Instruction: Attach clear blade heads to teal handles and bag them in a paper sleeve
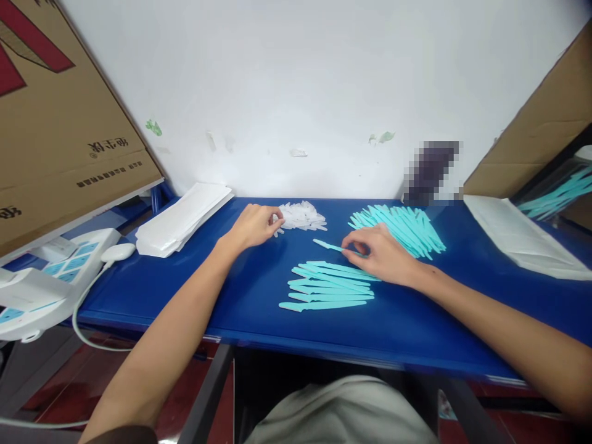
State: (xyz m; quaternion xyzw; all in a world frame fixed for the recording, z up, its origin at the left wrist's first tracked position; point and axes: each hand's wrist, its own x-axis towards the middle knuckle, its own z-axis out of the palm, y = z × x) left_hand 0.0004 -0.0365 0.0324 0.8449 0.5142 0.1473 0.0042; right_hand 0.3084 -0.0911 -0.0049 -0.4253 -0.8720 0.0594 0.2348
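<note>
My left hand [253,226] rests on the blue table [185,290], fingers pinched at the edge of a heap of small clear plastic caps [301,216]. My right hand [377,253] pinches one turquoise razor-like stick [327,245] by its handle, its tip pointing left just above the table. In front of that hand lie several turquoise sticks [328,287] laid side by side in a row. Behind the right hand is a larger loose pile of the same turquoise sticks [402,225].
A stack of white paper sleeves [182,219] lies at the back left, another white stack [518,237] at the right. Cardboard boxes [60,123] stand left and right. A white machine [50,271] with a cable sits at the left edge. More turquoise sticks [562,191] fill a right-hand box.
</note>
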